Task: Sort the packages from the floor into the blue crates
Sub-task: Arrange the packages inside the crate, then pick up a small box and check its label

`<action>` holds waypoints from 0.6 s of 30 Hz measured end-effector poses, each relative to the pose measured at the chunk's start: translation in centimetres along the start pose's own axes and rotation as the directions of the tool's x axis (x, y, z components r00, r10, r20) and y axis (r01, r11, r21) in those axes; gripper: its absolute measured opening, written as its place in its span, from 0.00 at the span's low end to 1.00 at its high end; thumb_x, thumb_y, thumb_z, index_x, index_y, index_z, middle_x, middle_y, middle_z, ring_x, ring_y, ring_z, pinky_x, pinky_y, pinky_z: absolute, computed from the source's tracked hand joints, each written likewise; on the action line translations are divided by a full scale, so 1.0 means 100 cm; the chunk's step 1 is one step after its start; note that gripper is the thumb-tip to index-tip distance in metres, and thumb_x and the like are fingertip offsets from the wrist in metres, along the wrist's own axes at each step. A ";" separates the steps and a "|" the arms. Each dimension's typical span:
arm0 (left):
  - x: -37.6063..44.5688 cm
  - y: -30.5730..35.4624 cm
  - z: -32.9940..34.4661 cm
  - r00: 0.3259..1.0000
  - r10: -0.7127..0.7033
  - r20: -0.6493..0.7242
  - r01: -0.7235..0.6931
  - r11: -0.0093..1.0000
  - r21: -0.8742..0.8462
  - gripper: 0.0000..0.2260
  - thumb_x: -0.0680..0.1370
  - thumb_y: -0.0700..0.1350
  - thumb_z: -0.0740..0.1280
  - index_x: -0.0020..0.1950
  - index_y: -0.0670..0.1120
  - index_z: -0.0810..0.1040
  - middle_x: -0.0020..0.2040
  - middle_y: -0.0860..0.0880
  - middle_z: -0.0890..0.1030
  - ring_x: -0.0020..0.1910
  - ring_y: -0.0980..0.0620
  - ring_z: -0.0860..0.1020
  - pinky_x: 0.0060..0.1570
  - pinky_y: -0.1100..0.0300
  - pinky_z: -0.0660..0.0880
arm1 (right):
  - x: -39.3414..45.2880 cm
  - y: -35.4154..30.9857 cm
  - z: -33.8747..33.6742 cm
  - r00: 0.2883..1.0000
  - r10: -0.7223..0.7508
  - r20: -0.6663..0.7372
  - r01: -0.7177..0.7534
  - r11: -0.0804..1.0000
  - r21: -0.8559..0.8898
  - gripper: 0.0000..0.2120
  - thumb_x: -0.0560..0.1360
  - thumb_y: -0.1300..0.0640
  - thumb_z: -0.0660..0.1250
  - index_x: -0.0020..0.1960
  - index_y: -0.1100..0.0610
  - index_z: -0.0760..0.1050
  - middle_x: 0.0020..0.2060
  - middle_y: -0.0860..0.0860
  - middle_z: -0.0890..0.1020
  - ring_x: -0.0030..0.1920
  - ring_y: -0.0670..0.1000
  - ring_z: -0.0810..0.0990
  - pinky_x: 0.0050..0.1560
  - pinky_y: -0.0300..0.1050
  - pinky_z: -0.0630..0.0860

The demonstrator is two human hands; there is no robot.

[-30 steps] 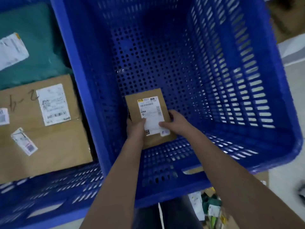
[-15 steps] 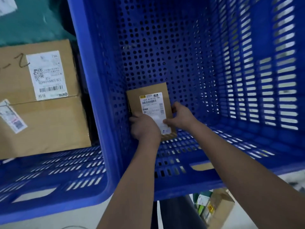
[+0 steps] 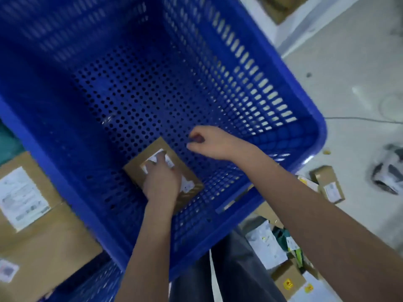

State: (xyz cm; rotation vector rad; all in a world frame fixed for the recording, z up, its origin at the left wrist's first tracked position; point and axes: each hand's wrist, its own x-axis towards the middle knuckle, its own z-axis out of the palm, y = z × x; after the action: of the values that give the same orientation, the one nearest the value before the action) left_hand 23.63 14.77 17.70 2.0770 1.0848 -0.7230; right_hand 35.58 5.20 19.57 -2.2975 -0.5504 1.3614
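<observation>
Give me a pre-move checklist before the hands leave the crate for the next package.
1. Small brown package lies flat on the crate floor: ok.
2. Right hand off the package: ok, it holds nothing.
3. Left hand off the package: not ok, it rests on the label.
4. Room left in the blue crate: ok.
5. More packages on the floor to sort: ok.
6. Label readable: cannot tell, blurred.
</observation>
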 end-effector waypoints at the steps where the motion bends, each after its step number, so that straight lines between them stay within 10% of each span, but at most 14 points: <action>1: -0.006 0.016 -0.004 0.992 0.120 -0.039 -0.121 0.992 -0.026 0.20 0.81 0.45 0.57 0.73 0.48 0.61 0.65 0.40 0.70 0.48 0.43 0.74 0.42 0.53 0.71 | -0.018 0.002 -0.015 0.985 -0.070 -0.158 0.097 0.980 0.172 0.13 0.79 0.53 0.61 0.60 0.58 0.72 0.53 0.54 0.77 0.52 0.54 0.77 0.50 0.46 0.73; 5: -0.035 0.094 -0.002 0.870 0.456 -0.187 -0.481 0.869 -0.116 0.15 0.80 0.44 0.58 0.67 0.49 0.69 0.54 0.46 0.76 0.37 0.45 0.74 0.37 0.51 0.72 | -0.100 0.026 -0.048 0.650 -0.003 -0.760 0.493 0.762 0.419 0.08 0.75 0.61 0.61 0.47 0.48 0.74 0.41 0.46 0.80 0.45 0.54 0.81 0.51 0.48 0.79; 9: -0.080 0.158 0.030 0.675 0.693 -0.252 -0.735 0.660 -0.154 0.10 0.79 0.42 0.59 0.59 0.50 0.74 0.51 0.50 0.77 0.43 0.54 0.74 0.44 0.56 0.73 | -0.165 0.091 -0.043 0.276 0.256 -0.926 0.520 0.771 0.368 0.13 0.73 0.63 0.58 0.44 0.46 0.73 0.37 0.42 0.80 0.37 0.47 0.80 0.40 0.40 0.77; 13: -0.129 0.189 0.088 0.466 0.861 -0.204 -0.884 0.441 -0.156 0.09 0.76 0.42 0.58 0.51 0.45 0.77 0.48 0.50 0.78 0.42 0.58 0.74 0.41 0.62 0.72 | -0.201 0.193 0.000 0.124 0.720 -0.683 0.485 0.556 0.675 0.10 0.76 0.70 0.57 0.45 0.59 0.73 0.36 0.51 0.78 0.32 0.47 0.77 0.34 0.39 0.75; 18: -0.154 0.177 0.196 0.379 0.896 0.231 -0.912 0.404 -0.073 0.08 0.77 0.44 0.57 0.49 0.46 0.75 0.48 0.50 0.76 0.44 0.51 0.76 0.40 0.52 0.76 | -0.241 0.315 0.084 0.193 0.981 -0.035 0.486 -0.064 0.871 0.05 0.77 0.64 0.60 0.42 0.59 0.72 0.35 0.55 0.78 0.33 0.50 0.78 0.34 0.40 0.76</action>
State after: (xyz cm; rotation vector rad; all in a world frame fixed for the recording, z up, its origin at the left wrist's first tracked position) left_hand 27.91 -15.20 22.14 2.1394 -0.3395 -0.3788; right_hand 21.31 -32.58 16.56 -1.2258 1.4293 -0.1589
